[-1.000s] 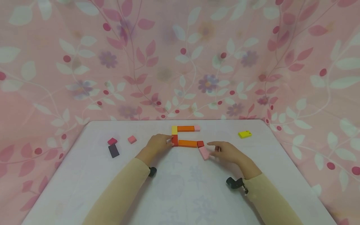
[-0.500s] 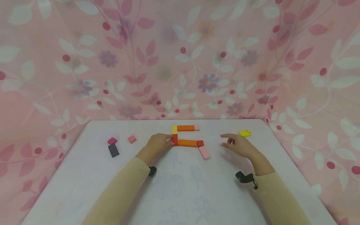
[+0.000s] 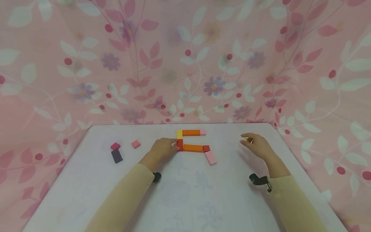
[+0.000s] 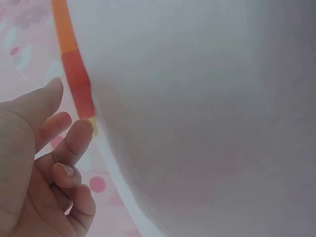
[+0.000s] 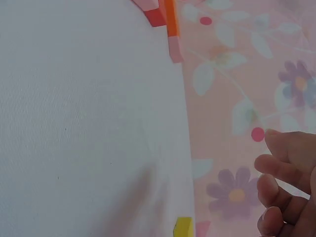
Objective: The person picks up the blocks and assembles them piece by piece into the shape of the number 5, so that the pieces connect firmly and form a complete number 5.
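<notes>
On my feed, the left hand [image 3: 163, 148] has thumb and forefinger tips parted at the left side of a red block [image 3: 180, 145]; I cannot tell whether they pinch it. That block sits on the white table [image 3: 223, 199], between a pale yellow block [image 3: 179, 134] behind and the front orange block [image 3: 193, 148] on its right. I see the right hand [image 3: 256, 145] holding nothing, fingers loosely curved and thumb apart, near a bright yellow block [image 5: 183, 227], which the head view shows mostly hidden behind it. Right of the front orange block, I make out a small red cube [image 3: 206, 148], then a slanted pink block [image 3: 210, 158]. A dark block [image 3: 117, 156] lies over on the left.
</notes>
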`<move>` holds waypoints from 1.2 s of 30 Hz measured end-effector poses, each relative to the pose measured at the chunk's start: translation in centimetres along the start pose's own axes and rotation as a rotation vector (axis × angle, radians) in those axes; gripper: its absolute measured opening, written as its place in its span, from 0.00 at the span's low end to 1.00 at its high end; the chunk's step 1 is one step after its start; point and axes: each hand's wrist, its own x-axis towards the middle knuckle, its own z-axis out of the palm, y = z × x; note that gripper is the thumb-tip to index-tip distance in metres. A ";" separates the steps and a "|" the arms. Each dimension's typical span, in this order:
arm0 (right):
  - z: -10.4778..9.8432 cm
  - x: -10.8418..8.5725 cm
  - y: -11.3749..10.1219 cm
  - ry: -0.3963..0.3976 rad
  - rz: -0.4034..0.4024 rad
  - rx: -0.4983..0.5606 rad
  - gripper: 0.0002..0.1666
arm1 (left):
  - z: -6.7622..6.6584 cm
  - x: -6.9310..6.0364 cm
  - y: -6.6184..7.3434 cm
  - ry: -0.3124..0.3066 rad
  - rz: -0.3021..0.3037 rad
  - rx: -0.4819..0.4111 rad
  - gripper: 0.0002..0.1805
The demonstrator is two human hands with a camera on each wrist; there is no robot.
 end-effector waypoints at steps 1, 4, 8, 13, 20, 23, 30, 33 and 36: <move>-0.1 0.0 0.2 0.005 0.016 -0.001 0.24 | -0.1 -0.1 0.0 0.002 -0.003 -0.005 0.32; -0.2 0.2 0.8 0.023 0.057 -0.014 0.25 | -0.3 -0.4 -0.3 0.016 -0.015 -0.025 0.32; -0.3 0.6 1.6 0.048 0.088 -0.027 0.26 | -0.8 -1.1 -1.1 0.054 0.010 0.006 0.30; -0.1 1.0 2.9 0.072 0.109 -0.034 0.27 | -1.6 -2.0 -2.3 0.091 0.027 0.014 0.30; 0.4 1.6 4.4 0.048 0.184 -0.034 0.30 | -2.8 -4.0 -5.1 0.164 0.023 -0.001 0.28; 0.3 2.0 4.9 0.047 0.222 -0.023 0.32 | -3.4 -5.0 -6.5 0.225 0.038 0.027 0.27; 0.1 2.8 5.9 0.028 0.288 -0.019 0.35 | -4.6 -7.1 -9.4 0.303 -0.016 0.039 0.26; 0.1 3.1 6.3 0.022 0.297 -0.025 0.37 | -4.9 -8.0 -10.7 0.319 -0.033 0.040 0.25; 0.1 3.3 6.7 0.009 0.305 -0.033 0.41 | -5.1 -8.8 -11.9 0.336 -0.033 0.048 0.25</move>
